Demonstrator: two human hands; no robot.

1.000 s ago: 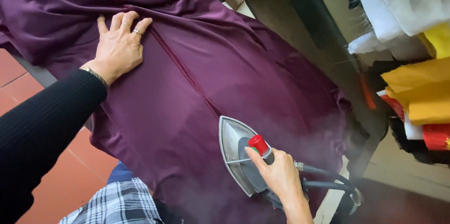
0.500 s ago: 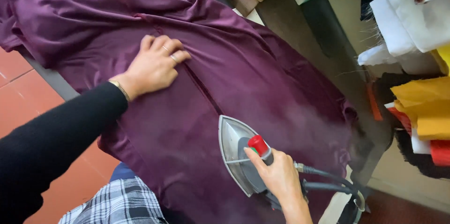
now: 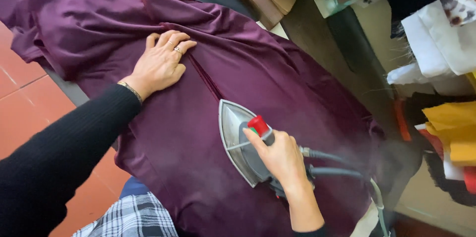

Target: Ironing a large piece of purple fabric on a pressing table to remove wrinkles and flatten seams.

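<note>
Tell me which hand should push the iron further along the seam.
Right. The right hand already grips the iron, whose tip points toward the seam. The left hand lies flat on the purple fabric beside the seam, holding it smooth.

The left hand [image 3: 159,63] has slid rightward along the purple cloth [image 3: 277,78] (toward its seam).
</note>
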